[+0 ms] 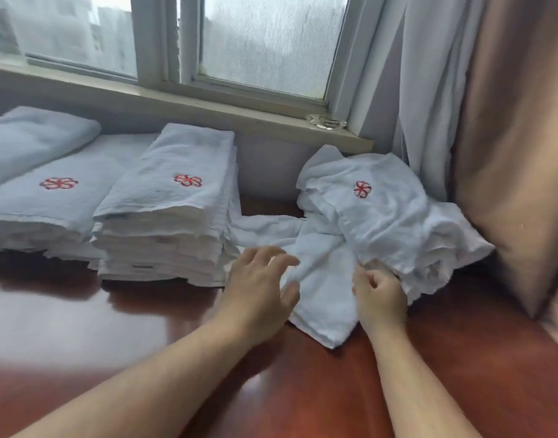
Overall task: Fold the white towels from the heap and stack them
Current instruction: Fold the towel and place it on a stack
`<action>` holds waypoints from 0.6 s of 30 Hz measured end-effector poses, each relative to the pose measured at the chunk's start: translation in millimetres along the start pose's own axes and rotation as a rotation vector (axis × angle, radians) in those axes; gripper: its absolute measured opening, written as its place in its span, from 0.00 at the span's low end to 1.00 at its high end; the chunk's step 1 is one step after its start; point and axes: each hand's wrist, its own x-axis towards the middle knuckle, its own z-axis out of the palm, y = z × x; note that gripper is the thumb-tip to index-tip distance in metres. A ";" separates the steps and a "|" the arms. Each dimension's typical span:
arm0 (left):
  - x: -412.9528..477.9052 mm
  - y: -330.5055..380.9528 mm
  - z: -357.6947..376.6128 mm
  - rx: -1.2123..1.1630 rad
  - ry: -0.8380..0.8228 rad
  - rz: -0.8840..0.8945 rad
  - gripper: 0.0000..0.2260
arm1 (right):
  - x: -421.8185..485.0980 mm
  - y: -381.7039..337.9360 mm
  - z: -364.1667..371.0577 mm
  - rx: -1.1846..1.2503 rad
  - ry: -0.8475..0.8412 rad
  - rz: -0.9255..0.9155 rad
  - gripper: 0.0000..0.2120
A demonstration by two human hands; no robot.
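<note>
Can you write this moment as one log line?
stage: reaching for heap | left hand: open, over loose towel | right hand: curled at heap edge, grip unclear | folded stack: left of heap

The glossy red-brown table (81, 336) bears a towel stack (167, 216), wider folded towels (46, 200) and a crumpled heap (385, 226).

The heap (385, 222) of crumpled white towels lies to my right, a red flower emblem showing on top. One loose towel (318, 298) spills from it toward me. The folded stack (167, 216) stands just left of it, tall and flat, emblem upward.
</note>
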 end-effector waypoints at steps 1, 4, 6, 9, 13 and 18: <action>5.8 1.2 11.6 0.064 -0.028 -0.029 0.24 | 5.5 3.4 6.3 -0.031 -0.044 0.033 0.20; 27.6 -1.5 37.7 0.182 -0.126 -0.112 0.37 | 23.4 7.6 21.6 -0.166 -0.148 0.052 0.22; 39.8 -2.9 47.0 0.252 -0.135 -0.119 0.37 | 29.7 10.5 24.8 -0.137 -0.142 0.062 0.24; 50.9 -7.6 52.8 0.271 -0.122 -0.127 0.33 | 32.0 11.2 25.5 0.024 -0.153 0.098 0.22; 52.4 -8.6 50.1 0.191 -0.044 -0.062 0.24 | 31.9 4.4 14.6 -0.047 -0.144 -0.110 0.18; 51.7 2.8 51.1 -0.138 0.075 0.066 0.19 | 26.3 -10.7 -7.1 -0.131 0.275 -0.558 0.06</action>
